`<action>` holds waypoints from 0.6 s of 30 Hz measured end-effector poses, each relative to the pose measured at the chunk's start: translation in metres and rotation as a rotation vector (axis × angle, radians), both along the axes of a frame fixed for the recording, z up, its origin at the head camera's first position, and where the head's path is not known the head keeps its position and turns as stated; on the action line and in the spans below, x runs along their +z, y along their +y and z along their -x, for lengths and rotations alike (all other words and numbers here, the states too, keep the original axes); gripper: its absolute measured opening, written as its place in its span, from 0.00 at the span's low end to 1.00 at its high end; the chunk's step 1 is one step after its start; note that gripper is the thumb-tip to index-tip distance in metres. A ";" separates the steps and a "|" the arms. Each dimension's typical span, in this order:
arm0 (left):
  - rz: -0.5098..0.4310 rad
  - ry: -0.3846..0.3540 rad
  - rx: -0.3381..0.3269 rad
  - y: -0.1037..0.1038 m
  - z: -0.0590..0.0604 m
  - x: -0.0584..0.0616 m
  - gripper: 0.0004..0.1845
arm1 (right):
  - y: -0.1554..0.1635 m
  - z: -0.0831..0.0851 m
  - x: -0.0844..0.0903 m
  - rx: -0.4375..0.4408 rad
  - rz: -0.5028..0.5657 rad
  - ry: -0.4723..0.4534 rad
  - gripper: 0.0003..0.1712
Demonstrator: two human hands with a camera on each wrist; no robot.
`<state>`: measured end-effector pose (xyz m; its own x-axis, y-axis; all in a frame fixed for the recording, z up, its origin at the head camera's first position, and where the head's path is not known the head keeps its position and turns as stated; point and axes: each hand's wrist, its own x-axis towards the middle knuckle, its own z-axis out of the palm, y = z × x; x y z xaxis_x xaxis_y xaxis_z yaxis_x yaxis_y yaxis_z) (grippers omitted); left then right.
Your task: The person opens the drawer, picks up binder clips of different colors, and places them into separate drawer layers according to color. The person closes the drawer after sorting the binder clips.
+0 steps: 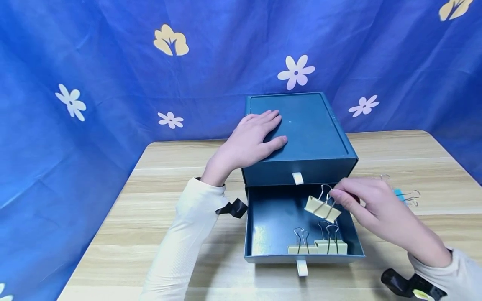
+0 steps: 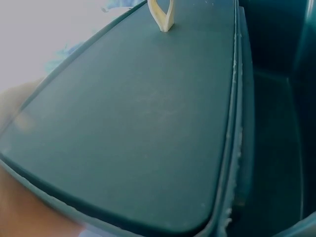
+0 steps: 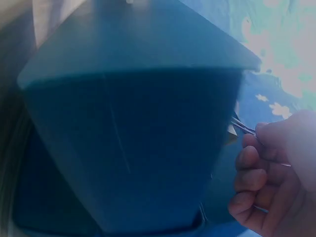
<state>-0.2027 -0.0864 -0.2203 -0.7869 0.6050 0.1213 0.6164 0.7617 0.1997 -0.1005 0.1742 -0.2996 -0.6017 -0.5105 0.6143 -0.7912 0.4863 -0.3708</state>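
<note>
A dark teal drawer box stands on the wooden table, its lower drawer pulled out toward me. My left hand lies flat on the box's lid with straight fingers. My right hand pinches the wire handles of a cream binder clip and holds it just above the drawer's right side. Two more cream binder clips stand at the drawer's front. In the right wrist view the fingers curl round a wire handle beside the box. The left wrist view shows the box front close up.
A blue binder clip and a wire handle of another lie on the table right of the box, behind my right hand. Cream pull tabs hang from both drawer fronts. A blue flowered cloth hangs behind the table.
</note>
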 end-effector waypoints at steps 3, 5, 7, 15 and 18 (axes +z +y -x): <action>0.000 0.003 -0.002 0.000 0.000 0.001 0.33 | -0.009 0.004 -0.002 0.055 0.009 0.013 0.12; 0.000 0.002 0.000 0.000 0.000 0.001 0.33 | -0.014 0.007 -0.004 0.081 0.018 0.027 0.10; -0.001 0.002 0.000 0.001 0.000 0.001 0.33 | -0.017 0.009 -0.004 0.091 0.022 0.035 0.09; -0.001 -0.006 0.007 0.001 -0.001 0.001 0.33 | -0.026 0.012 -0.001 0.081 -0.010 0.004 0.11; -0.002 -0.006 0.008 0.001 -0.001 0.002 0.33 | -0.029 0.013 -0.001 0.093 -0.002 0.008 0.10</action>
